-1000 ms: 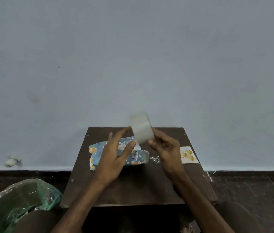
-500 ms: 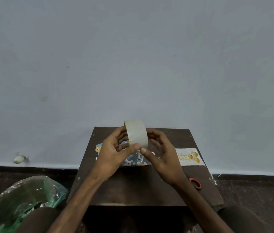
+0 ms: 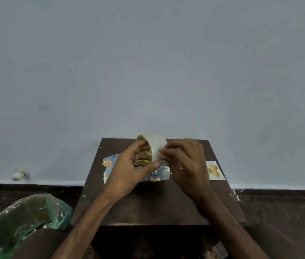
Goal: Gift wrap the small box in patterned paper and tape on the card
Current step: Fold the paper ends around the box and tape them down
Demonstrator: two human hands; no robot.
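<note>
A roll of clear tape (image 3: 154, 144) is held above the small dark table (image 3: 148, 206). My left hand (image 3: 129, 169) grips the roll, fingers through its core and thumb under its rim. My right hand (image 3: 185, 165) pinches at the roll's outer surface with its fingertips. Beneath my hands lies the box wrapped in blue patterned paper (image 3: 110, 165), mostly hidden. The white card with yellow balloons (image 3: 214, 170) lies flat on the table at the right.
A bin lined with a green plastic bag (image 3: 20, 221) stands on the floor at the lower left. The table stands against a pale wall (image 3: 148, 71). A small white object (image 3: 18, 174) sits at the wall's base on the left.
The roll has turned so its open core faces left, with my left fingers now inside it. My right fingertips have moved onto the roll's outer face. The scissors are out of sight.
</note>
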